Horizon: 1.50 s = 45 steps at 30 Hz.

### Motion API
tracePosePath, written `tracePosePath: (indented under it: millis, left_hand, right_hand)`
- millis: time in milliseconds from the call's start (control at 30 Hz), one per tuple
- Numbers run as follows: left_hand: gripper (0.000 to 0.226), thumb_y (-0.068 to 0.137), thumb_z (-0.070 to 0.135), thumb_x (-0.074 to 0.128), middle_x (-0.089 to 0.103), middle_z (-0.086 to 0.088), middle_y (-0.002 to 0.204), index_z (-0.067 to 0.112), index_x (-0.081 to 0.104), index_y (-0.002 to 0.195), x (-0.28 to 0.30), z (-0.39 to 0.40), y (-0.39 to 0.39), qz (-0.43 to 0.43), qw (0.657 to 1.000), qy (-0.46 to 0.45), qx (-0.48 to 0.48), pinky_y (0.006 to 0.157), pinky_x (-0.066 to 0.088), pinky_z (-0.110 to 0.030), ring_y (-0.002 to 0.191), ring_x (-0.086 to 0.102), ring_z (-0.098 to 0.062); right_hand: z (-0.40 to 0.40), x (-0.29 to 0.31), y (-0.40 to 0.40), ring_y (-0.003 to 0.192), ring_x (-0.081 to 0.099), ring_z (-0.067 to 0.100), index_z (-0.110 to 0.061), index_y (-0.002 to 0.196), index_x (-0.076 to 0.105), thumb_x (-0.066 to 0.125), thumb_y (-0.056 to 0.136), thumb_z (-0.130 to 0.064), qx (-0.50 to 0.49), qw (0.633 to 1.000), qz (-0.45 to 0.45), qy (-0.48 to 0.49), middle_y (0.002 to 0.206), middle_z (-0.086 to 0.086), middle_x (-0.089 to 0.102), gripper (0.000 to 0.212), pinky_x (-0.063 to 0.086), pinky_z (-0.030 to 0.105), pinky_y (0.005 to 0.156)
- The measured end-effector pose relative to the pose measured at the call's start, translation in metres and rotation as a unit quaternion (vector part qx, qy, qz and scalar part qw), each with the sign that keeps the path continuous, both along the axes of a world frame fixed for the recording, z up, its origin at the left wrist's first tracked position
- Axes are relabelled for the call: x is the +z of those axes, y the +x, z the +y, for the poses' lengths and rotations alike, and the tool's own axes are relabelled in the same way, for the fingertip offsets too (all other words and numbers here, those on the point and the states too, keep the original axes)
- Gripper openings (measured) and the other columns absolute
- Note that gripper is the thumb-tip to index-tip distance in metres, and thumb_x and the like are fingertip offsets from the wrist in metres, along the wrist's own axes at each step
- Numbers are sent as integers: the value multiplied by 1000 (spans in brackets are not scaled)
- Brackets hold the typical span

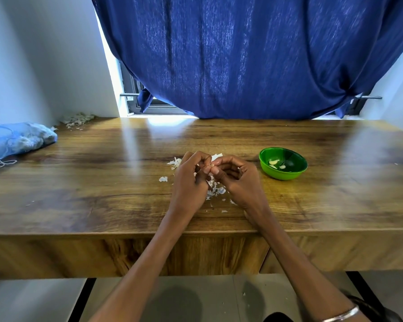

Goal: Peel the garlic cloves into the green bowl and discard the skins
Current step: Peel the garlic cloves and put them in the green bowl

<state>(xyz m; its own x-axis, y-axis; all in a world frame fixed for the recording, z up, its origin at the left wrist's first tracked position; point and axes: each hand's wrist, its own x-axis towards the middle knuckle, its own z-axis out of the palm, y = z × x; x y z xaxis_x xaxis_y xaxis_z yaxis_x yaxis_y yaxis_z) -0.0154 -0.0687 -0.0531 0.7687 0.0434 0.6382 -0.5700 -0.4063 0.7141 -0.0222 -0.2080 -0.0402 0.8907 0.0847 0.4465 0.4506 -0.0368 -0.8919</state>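
At the far left edge of the glossy brown wooden table point(84, 173), a pale blue mesh bag point(16, 139) is lying slumped, its lumpy contents too blurred to identify. Just behind it, in the back corner against the white wall, a small heap of dry beige garlic skins point(77, 119) is sitting.

Moving toward the middle, white papery skin flakes point(215, 191) are lying scattered on the tabletop around and beneath the two hands, with one loose flake sitting a little apart to the left.

The left hand point(190, 180) is hovering over this litter with its fingers curled inward, pinching at a small pale garlic clove point(211, 164) held between both hands. The right hand point(239, 177) is meeting it from the other side, its thumb and fingertips curled and gripping the same clove; most of the clove is hidden by the fingers. A thin silver bangle point(342, 316) is circling the right wrist near the bottom edge.

Just to the right of the hands, a small round green plastic bowl point(283, 174) is standing upright on the table, holding a few peeled whitish cloves point(275, 162) at its bottom.

Behind the table, a dark blue curtain point(254, 56) is hanging across the window.
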Motion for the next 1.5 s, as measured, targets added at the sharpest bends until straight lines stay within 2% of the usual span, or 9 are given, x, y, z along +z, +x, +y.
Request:
tracePosePath:
  millis: [333,500,733,967,1100,1233,1300,1400,1500]
  left_hand:
    - [28,91,-4,58,59,8,94,23,57,90,4,-2,-6,-2,1000,-22,2,62,57,-54,80,65,-24]
    - [18,92,-1,67,66,11,85,17,61,90,9,-4,-15,4,997,-76,25,52,56,-53,64,69,-15]
    - [29,85,7,80,74,8,86,29,61,87,14,-5,-19,2,991,-128,42,53,52,-23,65,70,-10]
    - [8,93,7,71,73,10,87,14,74,95,11,-4,-16,8,992,-110,64,47,50,-24,53,67,-11]
    - [7,89,21,78,65,5,99,16,75,91,8,-1,-12,-12,994,-42,96,62,53,-19,77,67,-6]
    - [15,83,20,83,60,10,95,18,69,83,7,-1,-10,22,995,-36,93,60,45,-9,74,67,-7]
    - [7,88,10,76,63,11,95,16,73,88,6,0,-9,7,996,-10,85,65,50,-15,78,66,-6]
    - [30,91,-8,63,66,7,102,17,77,100,3,2,-8,-4,995,36,96,78,53,-25,89,63,-5]
    - [35,92,1,68,65,7,114,22,74,119,4,3,-9,-10,996,36,80,82,52,-23,103,62,-7]
  right_hand:
    - [0,-1,1,86,73,13,-15,92,68,75,88,-5,-4,1000,15,17,86,2,75,13,55,23,75]
    - [0,-1,2,90,74,18,-16,101,72,77,88,-10,-5,999,28,31,93,7,77,15,58,26,78]
    - [0,1,0,88,75,17,-10,100,76,75,88,-6,-17,996,42,74,97,4,79,12,59,27,76]
    - [-2,1,-1,80,73,16,-10,102,74,67,93,-2,-18,988,91,121,95,12,78,14,59,24,74]
    - [-3,1,1,87,70,8,-16,102,75,66,95,-4,-20,987,97,125,99,3,78,17,56,22,73]
    - [-5,0,2,71,62,5,-14,103,75,66,95,-6,-18,984,120,134,93,-4,77,15,53,23,66]
    - [-5,0,2,69,63,4,-7,107,74,66,94,-4,-23,983,124,130,94,-2,76,15,53,22,64]
    - [-5,1,1,74,66,1,-5,107,72,66,93,0,-23,983,125,131,96,0,76,15,54,20,61]
    - [-5,1,1,77,67,6,-6,106,74,67,92,0,-21,983,131,130,101,8,77,16,54,20,61]
